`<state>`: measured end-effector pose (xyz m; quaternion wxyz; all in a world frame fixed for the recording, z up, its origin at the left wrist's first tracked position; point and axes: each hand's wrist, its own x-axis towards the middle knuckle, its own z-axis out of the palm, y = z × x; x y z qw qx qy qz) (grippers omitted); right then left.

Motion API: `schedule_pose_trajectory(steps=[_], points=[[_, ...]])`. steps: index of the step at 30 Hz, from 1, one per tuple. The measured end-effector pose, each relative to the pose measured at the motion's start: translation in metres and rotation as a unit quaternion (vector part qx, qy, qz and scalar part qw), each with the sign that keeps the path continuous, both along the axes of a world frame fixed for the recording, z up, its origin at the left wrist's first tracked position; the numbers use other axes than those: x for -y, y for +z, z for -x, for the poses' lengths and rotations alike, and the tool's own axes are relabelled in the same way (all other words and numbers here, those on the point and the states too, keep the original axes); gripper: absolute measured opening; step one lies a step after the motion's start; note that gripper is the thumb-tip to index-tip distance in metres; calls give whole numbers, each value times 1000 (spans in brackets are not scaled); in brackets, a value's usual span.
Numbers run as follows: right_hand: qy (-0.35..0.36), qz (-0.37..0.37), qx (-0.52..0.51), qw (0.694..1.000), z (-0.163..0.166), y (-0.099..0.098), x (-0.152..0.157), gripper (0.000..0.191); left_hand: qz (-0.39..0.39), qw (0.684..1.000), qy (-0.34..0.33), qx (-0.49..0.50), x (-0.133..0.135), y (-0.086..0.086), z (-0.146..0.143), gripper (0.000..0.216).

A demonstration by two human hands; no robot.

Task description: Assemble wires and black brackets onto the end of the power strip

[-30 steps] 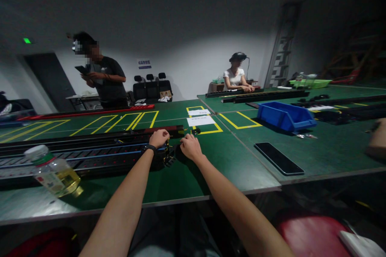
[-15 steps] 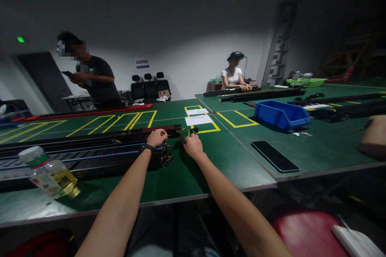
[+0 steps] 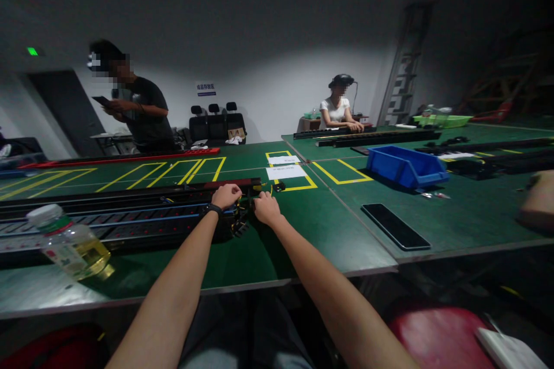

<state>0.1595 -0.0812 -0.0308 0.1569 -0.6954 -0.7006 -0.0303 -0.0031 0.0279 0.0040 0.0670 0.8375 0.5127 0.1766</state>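
Observation:
My left hand (image 3: 227, 196), with a black band on its wrist, rests at the right end of a long black rail assembly (image 3: 142, 225). Its thumb and forefinger are pinched together by yellow and black wires (image 3: 239, 223); what they hold is too small to make out. Close beside it, my right hand (image 3: 267, 208) has its fingers closed on a small black part (image 3: 251, 203), mostly hidden by the fingers. This part is close to the wired end of the rail. A small black piece with a yellow wire (image 3: 279, 186) lies just beyond my right hand.
A bottle of yellow liquid (image 3: 71, 245) stands at the left front. On the right are a phone (image 3: 395, 226) and a blue bin (image 3: 404, 168). Paper labels (image 3: 285, 172) lie ahead. Two people (image 3: 145, 106) are across the green table (image 3: 303, 242).
My right hand has moved left with the small black part, nearer to my left hand and the rail end. My left hand has stayed nearly in place.

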Motion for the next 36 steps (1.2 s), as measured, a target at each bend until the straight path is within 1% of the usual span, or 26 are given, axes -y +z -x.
schedule_pose_trajectory(steps=[3,8,12,15,18,20,24,27,32,36], points=[[-6,13,-17,1000,1,2,-3,39,2,1000,-4,-5,0,0,-1,27],[16,-14,-11,1000,3,-3,-2,41,-1,1000,0,-4,1,1,-2,27],[47,-20,-18,999,4,-4,-2,33,-5,1000,1,-1,3,0,-2,27],[55,-3,-38,998,5,-3,-3,30,-7,1000,0,1,4,1,-2,27],[53,7,-56,997,4,-2,-4,34,-8,1000,-2,1,6,2,-3,27],[58,6,-70,996,4,-3,-5,40,-10,1000,-3,-1,7,3,-3,27],[95,10,-104,990,7,-6,-6,53,-14,1000,-6,-8,9,4,-4,27],[104,13,-131,986,9,-9,-8,54,-17,1000,-14,-15,9,3,-5,28],[77,32,-163,983,9,-9,-13,61,-17,1000,-21,-16,4,1,-6,31],[100,38,-154,982,9,-8,-14,64,-4,1000,-18,6,-2,-1,-5,36]])
